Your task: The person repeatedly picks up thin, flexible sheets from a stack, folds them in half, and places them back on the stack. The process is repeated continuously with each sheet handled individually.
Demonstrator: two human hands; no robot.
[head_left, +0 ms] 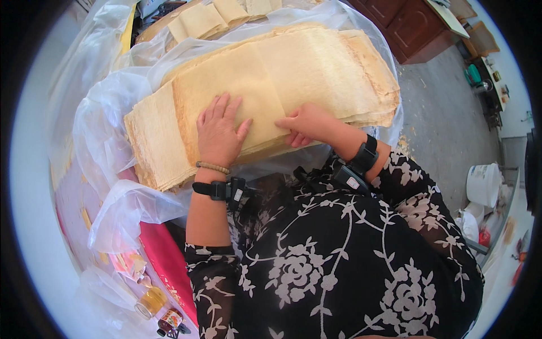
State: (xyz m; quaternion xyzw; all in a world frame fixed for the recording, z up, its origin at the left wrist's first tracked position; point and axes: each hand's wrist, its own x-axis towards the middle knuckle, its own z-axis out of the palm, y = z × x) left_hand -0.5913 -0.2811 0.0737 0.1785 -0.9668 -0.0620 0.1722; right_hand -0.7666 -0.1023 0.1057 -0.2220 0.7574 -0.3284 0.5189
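A long, thick stack of thin pale-yellow sheets [327,68], with ragged brownish edges, lies in front of me; they look like thin flatbread or bean-curd skin. My left hand [219,127] rests flat on the top sheet [243,85], fingers spread and holding nothing. To its right, my right hand [307,124] is closed at the stack's near edge. Its thumb and forefinger press together at the rim of a sheet, and the other fingers curl below. Part of that grip is hidden.
Clear plastic film [107,107] spreads under and around the stack. Folded sheets [209,20] lie beyond it. At the lower left are a jar of yellowish liquid [151,301] and a dark bottle [171,321]. A brown wooden cabinet [406,25] and a white bucket [484,183] stand to the right.
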